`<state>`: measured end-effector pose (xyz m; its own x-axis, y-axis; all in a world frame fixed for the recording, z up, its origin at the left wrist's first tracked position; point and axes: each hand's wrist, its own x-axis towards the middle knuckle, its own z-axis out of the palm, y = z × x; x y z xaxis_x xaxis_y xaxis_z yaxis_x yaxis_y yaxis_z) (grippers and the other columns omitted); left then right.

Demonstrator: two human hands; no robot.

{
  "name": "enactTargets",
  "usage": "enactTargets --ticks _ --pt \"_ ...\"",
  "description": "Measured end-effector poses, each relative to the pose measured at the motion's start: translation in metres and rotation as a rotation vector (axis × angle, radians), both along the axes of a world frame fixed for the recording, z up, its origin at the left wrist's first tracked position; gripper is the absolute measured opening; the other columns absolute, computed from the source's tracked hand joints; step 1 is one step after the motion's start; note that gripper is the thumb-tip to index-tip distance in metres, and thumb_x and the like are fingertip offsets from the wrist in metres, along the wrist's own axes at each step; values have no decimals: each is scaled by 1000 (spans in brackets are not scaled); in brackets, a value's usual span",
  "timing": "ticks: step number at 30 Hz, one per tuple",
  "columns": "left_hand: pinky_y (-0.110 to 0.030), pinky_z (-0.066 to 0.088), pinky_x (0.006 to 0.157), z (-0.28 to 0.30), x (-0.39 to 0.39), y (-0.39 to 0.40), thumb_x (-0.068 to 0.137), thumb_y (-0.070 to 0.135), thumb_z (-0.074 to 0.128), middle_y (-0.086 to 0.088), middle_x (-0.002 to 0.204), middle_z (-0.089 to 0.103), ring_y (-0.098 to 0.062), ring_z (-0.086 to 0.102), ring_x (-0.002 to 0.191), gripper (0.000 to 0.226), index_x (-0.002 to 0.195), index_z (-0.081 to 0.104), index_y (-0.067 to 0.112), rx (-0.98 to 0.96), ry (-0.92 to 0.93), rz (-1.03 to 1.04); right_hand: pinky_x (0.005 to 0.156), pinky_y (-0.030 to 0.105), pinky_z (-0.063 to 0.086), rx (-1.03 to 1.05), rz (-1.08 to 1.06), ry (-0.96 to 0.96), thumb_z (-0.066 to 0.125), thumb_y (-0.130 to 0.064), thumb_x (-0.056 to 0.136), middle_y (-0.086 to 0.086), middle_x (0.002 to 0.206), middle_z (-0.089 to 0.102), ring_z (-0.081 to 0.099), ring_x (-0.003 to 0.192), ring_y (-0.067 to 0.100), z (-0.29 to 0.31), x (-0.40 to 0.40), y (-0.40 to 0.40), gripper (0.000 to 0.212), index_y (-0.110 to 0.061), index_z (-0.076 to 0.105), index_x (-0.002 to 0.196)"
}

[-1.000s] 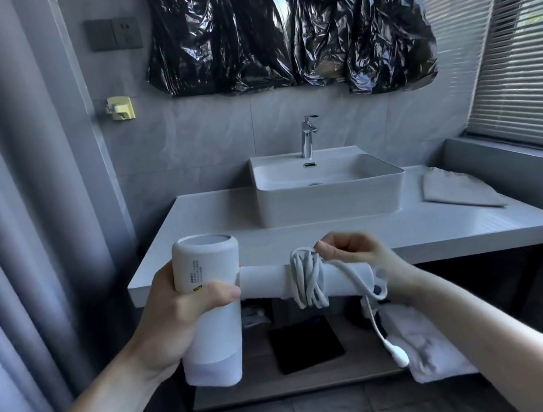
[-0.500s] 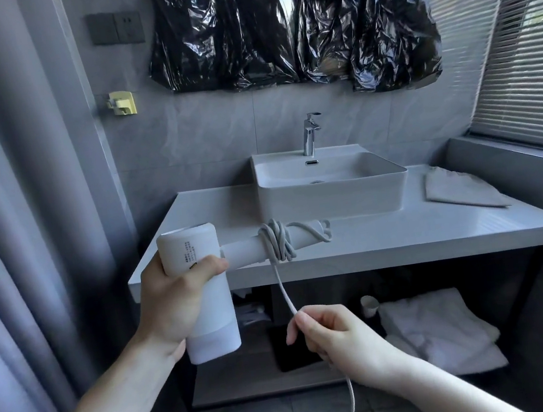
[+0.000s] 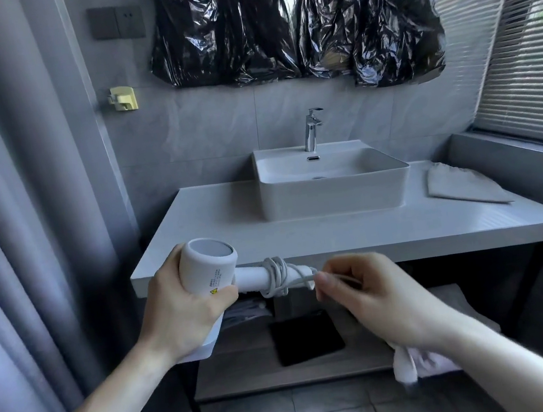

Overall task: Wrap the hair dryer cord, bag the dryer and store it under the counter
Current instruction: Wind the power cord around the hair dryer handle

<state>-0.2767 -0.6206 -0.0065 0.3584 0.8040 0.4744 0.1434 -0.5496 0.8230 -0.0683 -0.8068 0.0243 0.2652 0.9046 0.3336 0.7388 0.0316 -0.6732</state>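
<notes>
A white counter (image 3: pixel 336 235) carries a square basin (image 3: pixel 333 184) near its middle and a flat grey pouch (image 3: pixel 464 185) at its right end. Below it, a wooden shelf (image 3: pixel 250 371) holds a black mat (image 3: pixel 306 339) and white towels (image 3: pixel 422 364).

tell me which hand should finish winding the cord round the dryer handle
Right. The right hand already pinches the loose cord at the end of the handle, beside the wound loops. The left hand is wrapped around the hair dryer body and has to keep it steady.
</notes>
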Motion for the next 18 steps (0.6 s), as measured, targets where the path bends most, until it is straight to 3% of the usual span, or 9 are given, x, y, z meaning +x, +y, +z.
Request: enactTargets --ticks 3,8,11,13,15,18 --pt "-22 49 59 3 -3 -5 64 3 92 4 84 71 -15 62 67 41 90 66 22 42 64 -60 47 19 31 21 -41 -20 62 -36 104 -12 49 44 36 44 4 13 15 8 33 -18 73 79" --pt "-21 48 59 9 -8 -16 64 1 91 5 76 69 -8 59 64 43 86 66 28 10 124 -198 44 16 23 92 -87 -14 63 -38 104 -11 50 37 30 41 6 26 38 26 33 -18 75 80" --pt "-30 51 62 14 -12 -22 62 12 89 -3 78 69 -20 63 68 38 89 67 26 -10 121 -285 43 17 22 97 -74 -10 64 -35 104 -7 53 38 28 42 7 24 49 36 32 -15 78 84" --pt "-29 51 61 19 -13 -26 61 15 88 -5 78 69 -19 63 67 36 88 67 25 -19 105 -328 44 21 23 83 -43 4 64 -36 104 -1 58 40 26 46 7 20 55 40 32 -15 78 86" --pt "-27 52 61 25 -14 -28 60 19 88 -8 78 70 -18 64 67 34 87 68 24 -29 79 -362 45 23 23 70 -20 88 64 -37 104 -2 57 36 26 48 11 13 63 45 32 -14 78 87" --pt "-31 56 65 29 -18 -25 55 30 87 -21 87 73 -37 70 77 51 97 72 8 -91 31 -385 49 27 22 54 10 300 65 -39 102 -8 55 27 23 49 14 3 72 48 33 -15 77 83"
